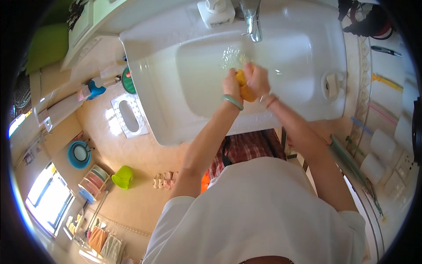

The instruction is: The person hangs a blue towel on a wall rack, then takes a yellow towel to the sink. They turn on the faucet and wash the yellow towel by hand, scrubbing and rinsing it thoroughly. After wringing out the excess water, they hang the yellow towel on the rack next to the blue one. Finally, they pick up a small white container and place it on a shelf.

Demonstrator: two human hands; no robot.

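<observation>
Over the white sink (154,83), my left hand (231,83) and my right hand (258,79) are closed around a crumpled yellow cloth (248,93). Part of the cloth bulges out below and between my fists; the rest is hidden in my fingers. My right hand is a little blurred. A pale green bangle circles my left wrist, and thin bands are on the right one. Just beyond my hands, shallow water glints in the basin below the chrome faucet (252,24).
A white pump bottle (216,14) stands on the sink's far ledge, left of the faucet. At the right end of the sink sits a small soap dish (332,86). On the floor to the left are a squat toilet (129,115), a green bucket (122,177) and slippers (165,180).
</observation>
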